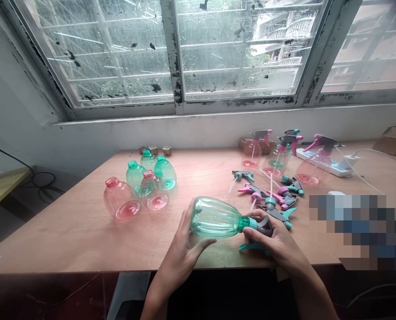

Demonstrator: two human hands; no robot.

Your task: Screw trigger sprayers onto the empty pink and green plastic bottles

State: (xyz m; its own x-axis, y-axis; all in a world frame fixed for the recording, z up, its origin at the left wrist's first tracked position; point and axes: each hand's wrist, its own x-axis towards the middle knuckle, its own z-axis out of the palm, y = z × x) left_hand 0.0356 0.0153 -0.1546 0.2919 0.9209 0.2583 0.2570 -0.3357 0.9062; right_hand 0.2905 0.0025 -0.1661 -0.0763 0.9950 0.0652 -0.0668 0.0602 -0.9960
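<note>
A clear green spray bottle (218, 217) lies sideways in the air between my hands, above the table's front edge. My left hand (186, 242) cups its base, with the thumb held out below. At the neck, my right hand (268, 235) has its fingers around the teal collar of the grey spray head (264, 226). The teal trigger (254, 247) points down under that hand. Several loose spray heads, among them a pink and grey one (251, 190), lie just beyond my right hand.
Uncapped bottles stand at the left: green ones (165, 173) and two pink ones (120, 202). Assembled spray bottles (313, 166) stand at the back right near a white power strip (331, 164). Small boxes (166, 151) sit against the wall below the window.
</note>
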